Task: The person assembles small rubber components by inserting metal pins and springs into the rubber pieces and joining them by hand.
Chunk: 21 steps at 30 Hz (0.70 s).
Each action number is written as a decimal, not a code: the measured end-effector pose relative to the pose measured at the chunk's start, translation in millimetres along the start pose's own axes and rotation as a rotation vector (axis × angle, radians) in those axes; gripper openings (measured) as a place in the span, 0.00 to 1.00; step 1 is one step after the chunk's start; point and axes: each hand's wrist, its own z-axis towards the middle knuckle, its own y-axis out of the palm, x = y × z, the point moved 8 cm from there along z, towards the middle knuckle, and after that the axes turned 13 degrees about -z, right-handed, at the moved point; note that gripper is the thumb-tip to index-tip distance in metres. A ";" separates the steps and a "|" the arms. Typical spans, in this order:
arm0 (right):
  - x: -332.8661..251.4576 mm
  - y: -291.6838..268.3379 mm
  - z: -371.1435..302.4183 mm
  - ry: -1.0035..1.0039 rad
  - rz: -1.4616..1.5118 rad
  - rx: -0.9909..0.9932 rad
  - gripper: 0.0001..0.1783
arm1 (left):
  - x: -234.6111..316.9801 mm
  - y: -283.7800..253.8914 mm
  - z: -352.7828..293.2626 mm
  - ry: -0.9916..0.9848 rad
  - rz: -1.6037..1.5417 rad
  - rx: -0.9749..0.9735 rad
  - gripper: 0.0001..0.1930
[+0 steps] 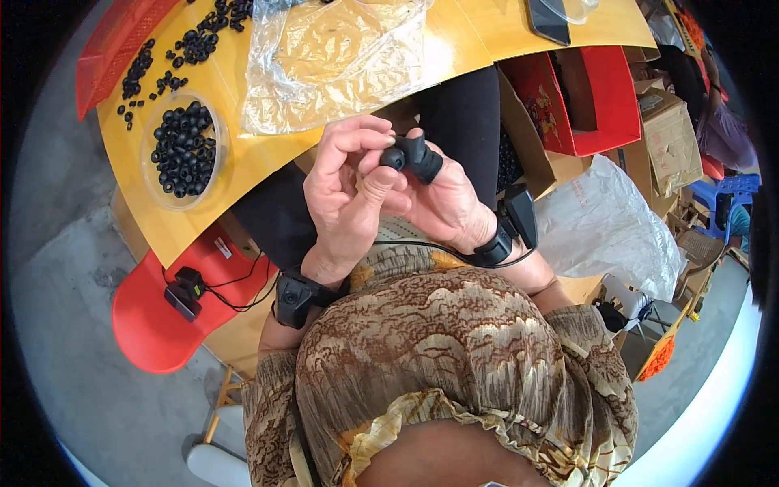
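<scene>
One patterned shirt [438,325] lies nearest, with a bare forearm on each side and a black device strapped at each wrist: the left device [296,299] boxy, the right device [519,217] standing off its strap on a thin cable. The left hand [341,187] is drawn into a pinch, thumb and fingertips closed around a round black bead [392,158] with its hole showing. The right hand [450,199] meets it at the fingertips, curled about a larger black piece [425,165] just beside the bead; whether its fingers grip that piece or wear it, one cannot tell. Both hands are raised in front of the body, short of the table edge. Left of them sits a red chair [150,316] with a small black device [187,290] on it. Beyond the hands, the yellow table [243,174] bears a clear tub [218,150] of similar black beads [185,154], and a crinkled clear bag [324,69]. To the right lie a pale plastic sheet [608,219] and an open red box [614,93]. Farther off are loose beads [197,47], a red basket [122,45], a phone [549,23], a carton [672,138] and a blue chair [730,191].
</scene>
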 end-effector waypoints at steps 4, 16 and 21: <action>-16.8 4.1 -3.4 -0.213 -0.138 -0.081 0.17 | 10.2 11.0 0.4 0.039 0.109 -0.049 0.12; -14.7 11.7 -3.3 -0.185 -0.163 -0.162 0.21 | 15.5 11.3 -0.2 0.070 0.290 -0.122 0.09; -14.6 1.5 -3.3 -0.124 -0.191 0.016 0.17 | 1.0 5.5 -3.8 -0.174 -0.093 0.027 0.08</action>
